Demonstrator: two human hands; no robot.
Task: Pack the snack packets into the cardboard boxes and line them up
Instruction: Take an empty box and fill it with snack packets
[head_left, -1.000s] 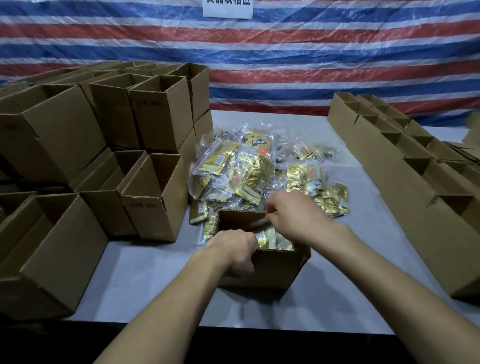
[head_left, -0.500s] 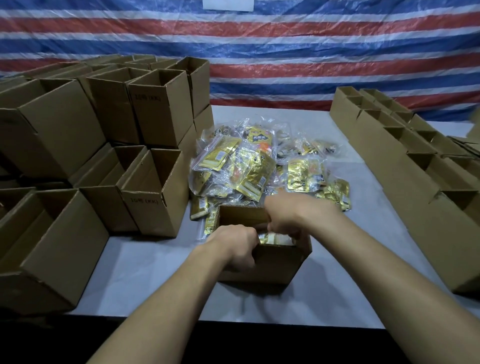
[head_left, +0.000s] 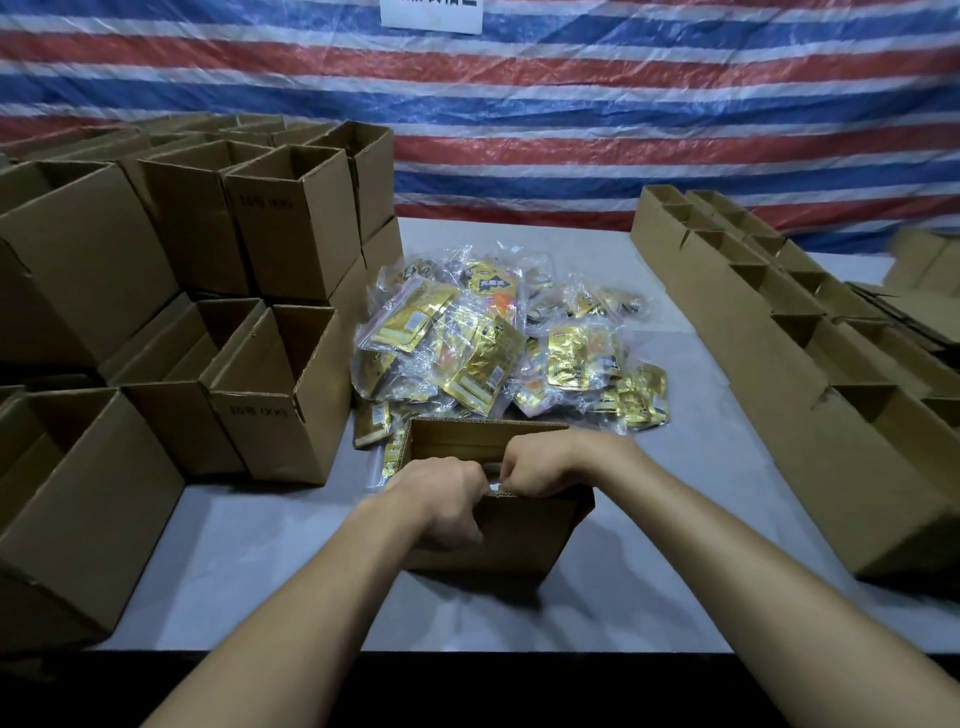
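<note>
- The left hand (head_left: 441, 499) curls its fingers over the near wall of the cardboard box (head_left: 498, 535), likely so it does not slide.
- Right beside those fingers, the right hand (head_left: 543, 467) curls its fingers tight. It seems to pinch a clear snack packet (head_left: 493, 484) at the rim, likely to tuck it in.
- Just past the fingers lies the pile of snack packets (head_left: 493, 343), gold and shiny, close for easy grabbing. Their print is too small to read.
- Left of the fingers stand empty boxes (head_left: 280, 410), open tops up. One shows "(KK)".
- Right of the fingers runs a row of boxes (head_left: 769, 332).
- Far behind, a white sign (head_left: 431, 13) is cut off, so I cannot read it.
</note>
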